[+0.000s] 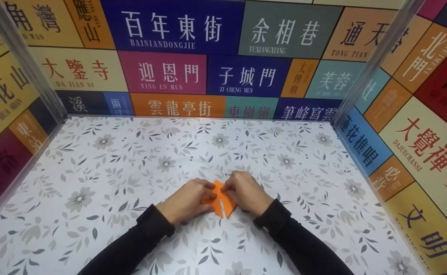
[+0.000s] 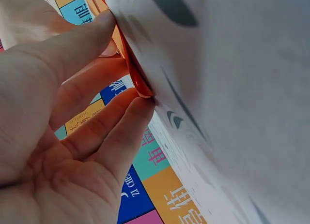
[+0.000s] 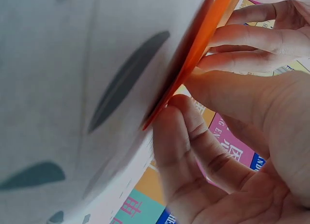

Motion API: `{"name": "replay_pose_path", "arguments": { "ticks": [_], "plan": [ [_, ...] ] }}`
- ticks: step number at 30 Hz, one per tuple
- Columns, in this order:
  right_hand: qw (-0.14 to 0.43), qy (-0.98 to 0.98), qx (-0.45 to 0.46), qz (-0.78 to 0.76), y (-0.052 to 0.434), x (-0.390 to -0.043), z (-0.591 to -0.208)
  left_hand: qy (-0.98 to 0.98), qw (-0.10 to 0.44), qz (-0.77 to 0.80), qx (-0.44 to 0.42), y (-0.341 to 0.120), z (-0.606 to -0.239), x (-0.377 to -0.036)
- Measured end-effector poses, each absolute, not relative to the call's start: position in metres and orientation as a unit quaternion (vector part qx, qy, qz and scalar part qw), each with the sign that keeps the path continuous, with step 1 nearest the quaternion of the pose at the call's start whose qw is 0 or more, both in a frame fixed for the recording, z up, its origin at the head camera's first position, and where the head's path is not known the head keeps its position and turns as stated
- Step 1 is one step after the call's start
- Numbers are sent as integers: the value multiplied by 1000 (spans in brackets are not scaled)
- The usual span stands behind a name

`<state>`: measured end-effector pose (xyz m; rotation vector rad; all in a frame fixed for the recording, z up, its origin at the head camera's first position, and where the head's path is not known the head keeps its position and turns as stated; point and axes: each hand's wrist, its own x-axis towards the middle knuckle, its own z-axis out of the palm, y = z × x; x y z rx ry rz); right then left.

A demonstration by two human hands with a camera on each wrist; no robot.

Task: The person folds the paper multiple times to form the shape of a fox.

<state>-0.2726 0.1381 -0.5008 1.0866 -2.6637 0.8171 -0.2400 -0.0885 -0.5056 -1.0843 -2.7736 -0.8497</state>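
An orange sheet of folded paper [image 1: 218, 192] lies on the patterned table, its tip pointing away from me. Two flaps meet along its middle, and a narrow slit shows between them at the near end. My left hand [image 1: 185, 200] holds the left side, with thumb and fingertips on the paper's edge [image 2: 137, 81] in the left wrist view. On the opposite side, my right hand [image 1: 248, 193] grips the paper between thumb and bent fingers. Seen from the right wrist, the orange paper [image 3: 201, 50] stays close to the tabletop. Fingers cover parts of both outer edges.
The white table [image 1: 223, 160] carries a grey leaf and flower print. Panels with colourful sign lettering [image 1: 170, 72] rise along its back and both sides. Clear corner strips [image 1: 376, 61] join the panels. Black sleeves [image 1: 131, 240] cover both forearms.
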Motion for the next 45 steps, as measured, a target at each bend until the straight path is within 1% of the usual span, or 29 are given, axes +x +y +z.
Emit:
{"name": "replay_pose_path", "arguments": {
  "ticks": [8, 13, 18, 32, 40, 45],
  "plan": [
    [70, -895, 350, 268, 138, -271, -500, -892, 28, -269, -362, -88, -506, -240],
    [56, -899, 346, 264, 136, -275, -500, -895, 24, -268, -356, -87, -505, -239],
    [27, -904, 329, 272, 135, -282, -501, -898, 22, -270, -346, -85, -506, -238],
    [-46, -904, 280, 319, 128, -289, -500, -894, 47, -276, -349, -85, -506, -234],
    [-56, -909, 266, 317, 127, -293, -503, -902, 35, -276, -331, -83, -505, -234],
    [-47, -912, 259, 313, 126, -292, -503, -903, 38, -281, -324, -81, -505, -233]
  ]
}}
